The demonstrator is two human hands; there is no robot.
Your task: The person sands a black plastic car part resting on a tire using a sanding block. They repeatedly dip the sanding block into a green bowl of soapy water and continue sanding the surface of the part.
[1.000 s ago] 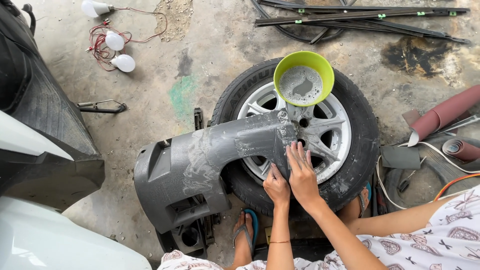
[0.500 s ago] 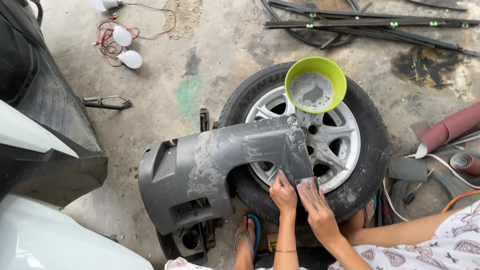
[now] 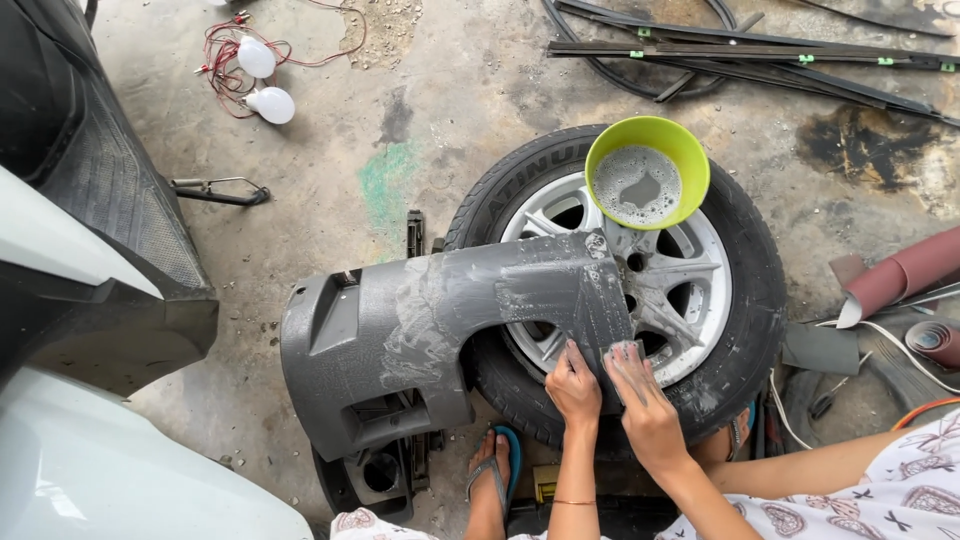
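Two hands are all that keep this grey plastic trim panel [image 3: 420,340] steady on the wheel [image 3: 640,290] lying flat on the concrete floor [image 3: 330,170]. My left hand [image 3: 574,388] presses down on the near right end of the panel, fingers [image 3: 572,356] curled and closed against the wet plastic, holding nothing else. My right hand [image 3: 650,415] sits just beside it, fingers closed flat over a small grey sanding pad [image 3: 625,358] against the panel's edge.

Most of the panel hangs off the wheel to the left, its heavy boxy end over the floor. If I ease my left hand, I judge that the panel could tip or swing off the tyre. The surface is slick with soapy water, so either hand could skid, and the pad could slide off the edge and bite the alloy spokes beneath.

The green bowl [image 3: 648,170] of foamy water sits on the far side of the wheel, touching the panel's upper corner. A hard stroke that shoves the panel away from me could knock it over, I think, spilling toward the light bulbs [image 3: 262,82] and red wires [image 3: 225,55] far left. My foot in a blue sandal [image 3: 497,478] rests right under the panel's near edge, where it would land.
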